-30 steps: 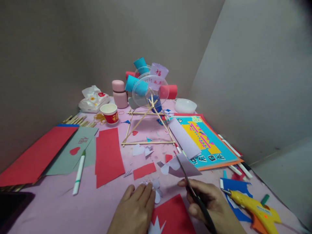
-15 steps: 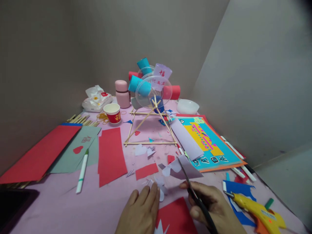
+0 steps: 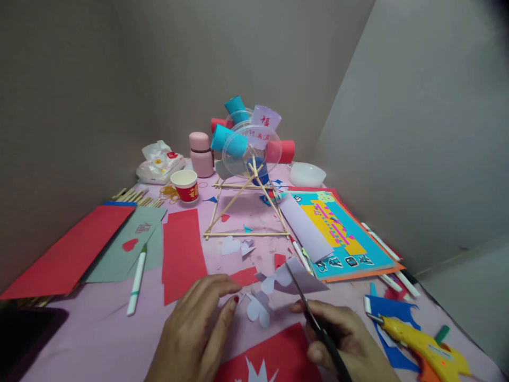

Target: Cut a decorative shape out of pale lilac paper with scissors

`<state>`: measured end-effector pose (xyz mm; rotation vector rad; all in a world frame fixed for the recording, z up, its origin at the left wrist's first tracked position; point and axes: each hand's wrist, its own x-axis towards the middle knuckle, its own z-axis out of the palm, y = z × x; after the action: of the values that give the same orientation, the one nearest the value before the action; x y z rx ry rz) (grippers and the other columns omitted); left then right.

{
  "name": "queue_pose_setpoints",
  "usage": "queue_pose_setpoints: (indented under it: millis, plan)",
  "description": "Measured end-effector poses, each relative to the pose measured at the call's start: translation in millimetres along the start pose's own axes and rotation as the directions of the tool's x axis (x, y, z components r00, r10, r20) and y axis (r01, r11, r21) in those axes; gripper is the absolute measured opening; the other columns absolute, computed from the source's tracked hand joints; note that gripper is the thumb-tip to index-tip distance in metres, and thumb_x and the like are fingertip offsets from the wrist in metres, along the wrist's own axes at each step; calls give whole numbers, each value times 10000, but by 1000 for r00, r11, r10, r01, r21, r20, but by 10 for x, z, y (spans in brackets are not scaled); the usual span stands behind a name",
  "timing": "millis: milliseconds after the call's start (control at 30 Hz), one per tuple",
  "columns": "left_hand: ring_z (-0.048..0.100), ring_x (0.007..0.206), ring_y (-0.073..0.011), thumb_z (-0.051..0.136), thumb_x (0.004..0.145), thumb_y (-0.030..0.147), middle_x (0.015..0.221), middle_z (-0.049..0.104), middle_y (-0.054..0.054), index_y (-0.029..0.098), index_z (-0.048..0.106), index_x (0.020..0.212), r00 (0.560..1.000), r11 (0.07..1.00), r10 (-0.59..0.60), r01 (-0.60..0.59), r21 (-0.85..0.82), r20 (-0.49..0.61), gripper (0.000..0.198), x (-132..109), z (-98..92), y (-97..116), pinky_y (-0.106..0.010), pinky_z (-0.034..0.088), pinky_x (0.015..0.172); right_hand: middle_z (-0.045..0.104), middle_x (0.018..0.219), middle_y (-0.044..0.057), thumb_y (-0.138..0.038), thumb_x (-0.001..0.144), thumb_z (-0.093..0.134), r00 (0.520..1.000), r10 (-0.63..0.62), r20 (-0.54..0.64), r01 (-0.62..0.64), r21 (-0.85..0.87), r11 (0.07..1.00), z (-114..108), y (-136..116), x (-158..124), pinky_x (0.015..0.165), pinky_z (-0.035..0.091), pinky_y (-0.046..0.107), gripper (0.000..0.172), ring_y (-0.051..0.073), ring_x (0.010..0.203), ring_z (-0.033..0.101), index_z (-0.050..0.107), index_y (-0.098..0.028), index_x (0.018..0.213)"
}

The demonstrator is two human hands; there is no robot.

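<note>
My left hand [image 3: 194, 331] hovers over the pink table [image 3: 99, 339], thumb and forefinger curled near a small lavender heart cut-out [image 3: 257, 309]; whether it pinches the cut-out is unclear. My right hand [image 3: 345, 339] grips black scissors [image 3: 314, 318] whose blades point up-left toward a lavender paper scrap [image 3: 296, 276] with a scalloped edge. A red sheet [image 3: 278, 358] with a jagged white cut-out lies between my hands at the near edge.
A stick-framed wheel of paper cups [image 3: 248, 143] stands mid-table. Red strips [image 3: 182, 252], a grey sheet [image 3: 131, 246], a marker [image 3: 137, 278], a red paper cup [image 3: 186, 185], a pink flask [image 3: 200, 154], a colourful card [image 3: 338, 228] and a yellow glue gun [image 3: 425, 347] lie around.
My left hand lifted off the table and slid left and up, fingers now curled; the small lavender heart it partly covered is exposed. The scissors hand barely moved.
</note>
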<state>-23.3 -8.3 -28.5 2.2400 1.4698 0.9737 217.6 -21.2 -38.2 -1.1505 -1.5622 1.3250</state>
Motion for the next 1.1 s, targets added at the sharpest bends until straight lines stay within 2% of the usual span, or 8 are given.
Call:
queue_pose_setpoints:
  millis: [100, 200, 333, 500, 633, 800, 967, 1100]
  plan:
    - [618, 978, -127, 513, 874, 269, 1045, 664, 62, 351, 568, 1003, 986, 959, -164, 150, -240, -40, 163, 7, -56, 117, -188, 450, 836, 370, 573, -58, -619, 691, 650, 998, -62, 9, 63, -107, 992, 30, -11, 1, 441, 260, 222, 498, 99, 476, 286, 699, -212, 974]
    - [628, 951, -114, 540, 850, 305, 992, 689, 98, 388, 620, 952, 972, 889, -235, 206, -409, -21, 154, -1, -45, 224, -167, 439, 816, 369, 571, -59, -565, 705, 663, 990, -132, 47, 138, -180, 974, 78, -55, 24, 442, 273, 216, 408, 100, 486, 288, 707, -198, 878]
    - [640, 823, -132, 595, 803, 299, 832, 704, 85, 345, 664, 835, 962, 848, -272, 255, -464, 30, 89, 4, -28, 275, -186, 442, 750, 331, 538, -70, -491, 713, 675, 980, -182, 75, 194, -217, 957, 162, -102, 53, 419, 252, 204, 320, 86, 463, 260, 704, -174, 749]
    - [636, 724, -153, 622, 782, 311, 698, 672, 63, 272, 630, 725, 915, 772, -396, 378, -510, 80, 69, 48, -55, 272, -197, 466, 656, 518, 606, -13, -586, 726, 620, 982, -148, 116, 174, -262, 949, 196, -16, 33, 436, 333, 218, 477, 113, 483, 341, 727, -200, 984]
    - [656, 762, -190, 599, 795, 327, 758, 715, 24, 248, 659, 764, 918, 755, -370, 387, -529, 143, 103, 83, -71, 287, -250, 481, 688, 568, 603, 15, -717, 686, 557, 988, -104, 117, 130, -250, 959, 182, 31, 27, 483, 396, 252, 590, 152, 523, 389, 737, -252, 1001]
    - [651, 727, -202, 600, 792, 320, 722, 729, 0, 224, 689, 710, 906, 716, -368, 419, -559, 208, 154, 104, -74, 288, -274, 479, 689, 548, 604, 0, -665, 654, 638, 981, -44, 191, 76, -163, 984, 219, -37, 46, 495, 395, 235, 519, 119, 501, 348, 764, -233, 914]
    - [633, 692, -177, 613, 788, 277, 695, 717, 13, 219, 687, 687, 907, 721, -353, 421, -551, 230, 138, 115, -75, 240, -252, 473, 669, 486, 536, -6, -727, 672, 563, 992, -23, 124, 43, -155, 987, 244, -90, -16, 467, 360, 256, 574, 150, 502, 368, 753, -257, 942]
    - [639, 713, -169, 606, 790, 269, 720, 720, 18, 231, 702, 728, 913, 722, -357, 403, -562, 196, 120, 119, -102, 240, -238, 469, 667, 460, 584, -20, -592, 700, 644, 985, -67, 158, 98, -196, 976, 174, -123, -32, 484, 329, 244, 420, 137, 528, 350, 740, -220, 870]
